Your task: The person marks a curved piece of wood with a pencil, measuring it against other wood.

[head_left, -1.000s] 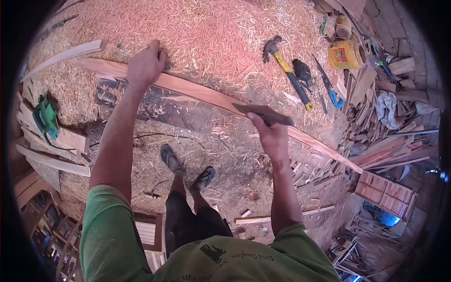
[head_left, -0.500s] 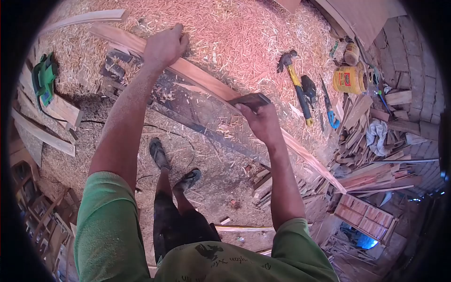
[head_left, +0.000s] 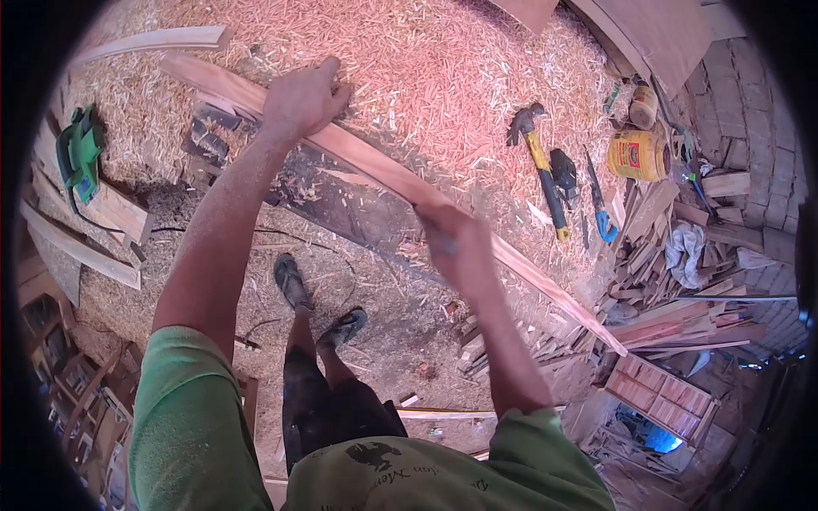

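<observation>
A long, pale reddish wooden plank (head_left: 375, 166) runs diagonally from upper left to lower right. My left hand (head_left: 302, 100) is closed over its upper part, with the fingers at the far edge. Lower down, at the near edge of the plank, my right hand (head_left: 464, 255) is smeared by motion. It is closed round a dark, flat tool (head_left: 437, 233), whose exact kind is too blurred to make out. Beneath the plank is a dark, worn board (head_left: 341, 204) strewn with shavings.
A claw hammer (head_left: 538, 170), a blue-handled saw-like tool (head_left: 600, 209) and a yellow jar (head_left: 637, 156) lie to the right. Scrap wood (head_left: 648, 264) is heaped beyond them. On the left sits a green power tool (head_left: 81, 153) with its cord. Shavings cover the floor.
My right hand has swung down and toward me with the dark tool, from on top of the plank to its near edge. My left hand keeps its place on the plank.
</observation>
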`<state>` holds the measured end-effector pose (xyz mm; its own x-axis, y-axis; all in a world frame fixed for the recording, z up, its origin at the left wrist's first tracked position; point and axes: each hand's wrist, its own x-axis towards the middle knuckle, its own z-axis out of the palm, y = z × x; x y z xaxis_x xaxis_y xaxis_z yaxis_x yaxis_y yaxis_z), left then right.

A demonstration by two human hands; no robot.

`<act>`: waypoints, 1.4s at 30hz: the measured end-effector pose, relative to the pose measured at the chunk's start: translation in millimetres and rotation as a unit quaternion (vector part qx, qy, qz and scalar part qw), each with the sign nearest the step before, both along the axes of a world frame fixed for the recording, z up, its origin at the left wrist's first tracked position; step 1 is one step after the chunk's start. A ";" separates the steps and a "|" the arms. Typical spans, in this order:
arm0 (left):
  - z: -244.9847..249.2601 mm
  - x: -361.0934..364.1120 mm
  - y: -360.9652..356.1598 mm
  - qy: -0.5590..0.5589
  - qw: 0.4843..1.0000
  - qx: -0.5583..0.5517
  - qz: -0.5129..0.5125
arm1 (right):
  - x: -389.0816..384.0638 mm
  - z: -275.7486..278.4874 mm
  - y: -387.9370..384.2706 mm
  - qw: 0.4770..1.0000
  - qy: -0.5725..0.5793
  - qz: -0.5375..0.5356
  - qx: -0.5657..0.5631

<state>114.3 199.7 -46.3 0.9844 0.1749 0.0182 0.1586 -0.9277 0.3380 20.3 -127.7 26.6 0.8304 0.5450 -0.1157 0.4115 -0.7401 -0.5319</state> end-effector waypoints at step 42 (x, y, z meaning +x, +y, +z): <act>4.7 -1.3 1.3 0.004 1.000 -0.009 0.011 | 4.6 -8.3 57.1 0.986 -0.069 -0.027 0.153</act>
